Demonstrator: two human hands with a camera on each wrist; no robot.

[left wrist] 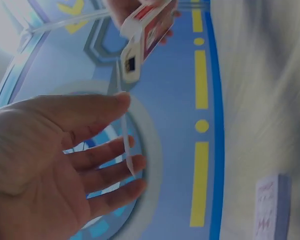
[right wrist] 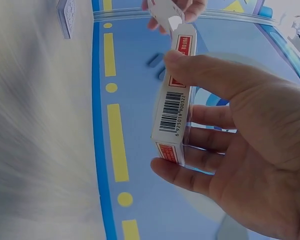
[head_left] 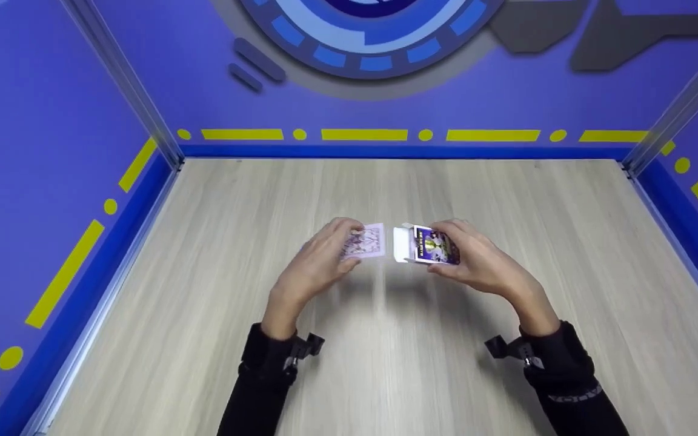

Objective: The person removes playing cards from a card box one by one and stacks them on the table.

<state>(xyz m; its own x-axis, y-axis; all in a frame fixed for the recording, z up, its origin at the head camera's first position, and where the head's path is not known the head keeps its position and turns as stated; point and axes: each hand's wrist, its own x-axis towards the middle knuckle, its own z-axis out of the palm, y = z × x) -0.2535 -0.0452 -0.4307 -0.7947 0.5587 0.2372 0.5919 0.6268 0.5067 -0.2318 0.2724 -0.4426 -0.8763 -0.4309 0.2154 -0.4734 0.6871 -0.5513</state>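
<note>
My left hand (head_left: 319, 260) pinches a thin playing card (head_left: 370, 240) with a pale purple pattern. Seen from the left wrist, that card (left wrist: 126, 135) is nearly edge-on between thumb and fingertips. Opposite it, my right hand (head_left: 479, 257) grips a card box (head_left: 437, 245) with a dark picture on its front. The box's white flap (head_left: 402, 244) stands out on the left, facing the card across a small gap. A barcode covers the narrow side of the box (right wrist: 171, 112) in the right wrist view. Both hands are raised above the table.
A patterned deck of cards (left wrist: 270, 207) lies on the table in the left wrist view; the head view does not show it. Blue panels (head_left: 385, 109) with yellow markings wall in the wooden table (head_left: 379, 375) at the back and sides.
</note>
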